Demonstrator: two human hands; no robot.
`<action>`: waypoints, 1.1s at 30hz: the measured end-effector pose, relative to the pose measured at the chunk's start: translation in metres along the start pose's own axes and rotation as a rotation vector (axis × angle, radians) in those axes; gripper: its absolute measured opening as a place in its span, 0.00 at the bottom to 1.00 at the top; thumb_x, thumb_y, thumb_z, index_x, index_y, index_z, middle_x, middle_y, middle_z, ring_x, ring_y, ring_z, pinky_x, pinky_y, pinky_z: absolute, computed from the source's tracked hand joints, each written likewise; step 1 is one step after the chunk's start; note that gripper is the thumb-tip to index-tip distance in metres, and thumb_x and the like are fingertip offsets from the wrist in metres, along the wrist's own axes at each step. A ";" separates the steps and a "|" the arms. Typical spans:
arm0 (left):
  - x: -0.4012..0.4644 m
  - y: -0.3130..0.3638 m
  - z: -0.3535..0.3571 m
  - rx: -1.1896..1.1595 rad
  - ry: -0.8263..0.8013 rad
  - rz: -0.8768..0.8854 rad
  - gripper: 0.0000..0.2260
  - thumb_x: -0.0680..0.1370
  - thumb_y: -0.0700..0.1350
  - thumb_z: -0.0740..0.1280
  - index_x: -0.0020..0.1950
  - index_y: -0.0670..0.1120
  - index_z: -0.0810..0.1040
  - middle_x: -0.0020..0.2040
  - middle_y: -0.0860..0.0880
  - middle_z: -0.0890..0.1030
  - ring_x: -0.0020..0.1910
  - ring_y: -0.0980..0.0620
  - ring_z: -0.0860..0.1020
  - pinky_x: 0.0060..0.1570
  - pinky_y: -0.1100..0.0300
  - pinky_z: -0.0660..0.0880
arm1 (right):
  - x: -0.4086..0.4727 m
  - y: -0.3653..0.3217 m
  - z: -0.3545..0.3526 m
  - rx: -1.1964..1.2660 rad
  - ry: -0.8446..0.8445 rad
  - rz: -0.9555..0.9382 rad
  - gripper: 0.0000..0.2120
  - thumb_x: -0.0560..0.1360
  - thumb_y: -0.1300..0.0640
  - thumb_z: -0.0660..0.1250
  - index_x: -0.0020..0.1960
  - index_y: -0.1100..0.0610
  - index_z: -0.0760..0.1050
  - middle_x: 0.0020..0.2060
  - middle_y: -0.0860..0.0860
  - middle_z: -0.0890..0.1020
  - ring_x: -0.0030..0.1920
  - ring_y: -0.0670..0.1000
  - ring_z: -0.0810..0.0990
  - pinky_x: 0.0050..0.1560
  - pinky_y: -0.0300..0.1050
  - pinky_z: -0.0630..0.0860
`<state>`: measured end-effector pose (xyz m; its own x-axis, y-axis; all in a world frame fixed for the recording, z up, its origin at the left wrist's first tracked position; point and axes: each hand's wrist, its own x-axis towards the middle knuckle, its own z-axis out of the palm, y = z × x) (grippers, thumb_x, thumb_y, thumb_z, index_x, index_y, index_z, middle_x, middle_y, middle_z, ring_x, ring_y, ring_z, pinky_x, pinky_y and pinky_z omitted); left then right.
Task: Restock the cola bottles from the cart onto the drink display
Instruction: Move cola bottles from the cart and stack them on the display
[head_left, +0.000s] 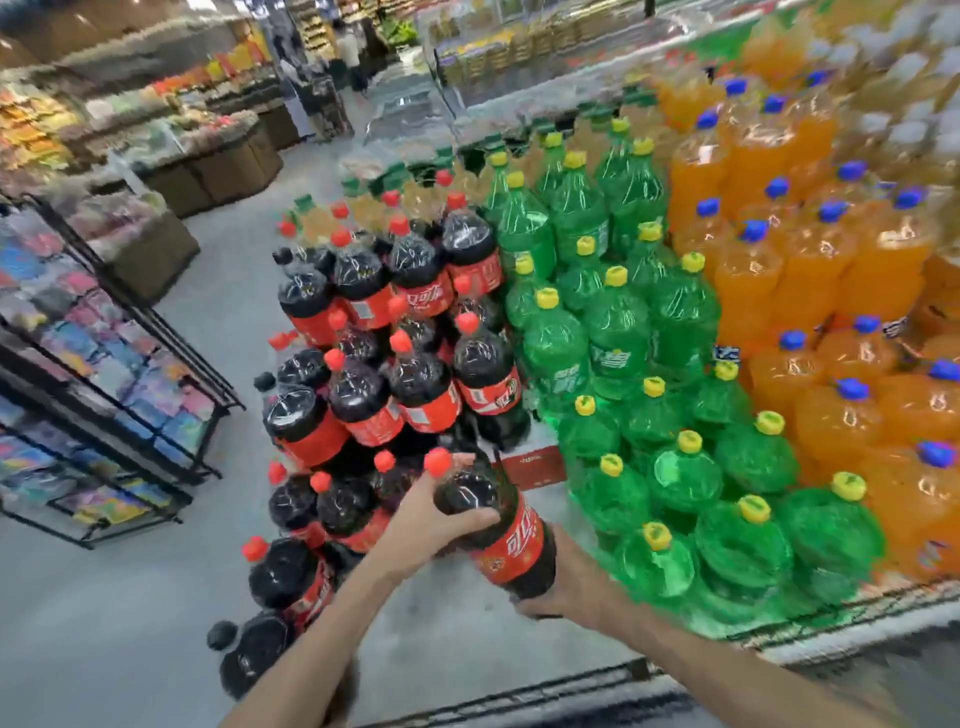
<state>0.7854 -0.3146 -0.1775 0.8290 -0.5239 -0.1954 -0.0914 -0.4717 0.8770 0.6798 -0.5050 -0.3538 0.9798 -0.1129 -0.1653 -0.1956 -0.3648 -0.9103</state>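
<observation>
I carry one large cola bottle (506, 535) with a red cap and red label, tilted, in front of the stepped drink display. My left hand (436, 519) grips its dark shoulder below the cap. My right hand (566, 587) holds it from underneath at the base. The bottle hangs over a gap on the low step, to the right of the stacked cola bottles (395, 374) and beside the green soda bottles (623, 364).
Orange soda bottles (831, 260) with blue caps fill the right of the display. A dark metal bar (519, 696), perhaps the cart's edge, crosses the bottom. A black wire rack of packets (93, 364) stands left across the grey aisle floor; people stand far back.
</observation>
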 end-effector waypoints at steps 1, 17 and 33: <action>0.015 -0.003 -0.003 0.057 -0.056 0.018 0.34 0.68 0.54 0.83 0.71 0.54 0.74 0.64 0.52 0.83 0.63 0.55 0.82 0.65 0.51 0.79 | 0.007 0.005 0.006 0.028 0.034 0.035 0.46 0.56 0.49 0.87 0.69 0.45 0.69 0.59 0.42 0.83 0.59 0.43 0.83 0.56 0.49 0.83; 0.151 -0.050 0.025 0.463 -0.417 0.231 0.35 0.67 0.49 0.84 0.73 0.55 0.75 0.63 0.59 0.80 0.62 0.61 0.77 0.65 0.65 0.71 | 0.090 0.074 0.088 0.273 0.536 0.287 0.41 0.63 0.51 0.87 0.71 0.43 0.71 0.62 0.43 0.81 0.60 0.40 0.81 0.57 0.42 0.81; 0.185 -0.079 0.045 0.516 -0.212 0.223 0.38 0.68 0.41 0.83 0.75 0.44 0.71 0.69 0.49 0.77 0.68 0.52 0.73 0.61 0.76 0.60 | 0.151 0.107 0.087 0.414 0.599 0.404 0.42 0.61 0.52 0.89 0.69 0.51 0.72 0.58 0.41 0.79 0.56 0.27 0.76 0.49 0.21 0.71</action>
<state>0.9213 -0.4060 -0.3028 0.6361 -0.7547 -0.1610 -0.5502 -0.5899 0.5911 0.8101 -0.4805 -0.5089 0.6264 -0.6775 -0.3855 -0.3812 0.1651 -0.9096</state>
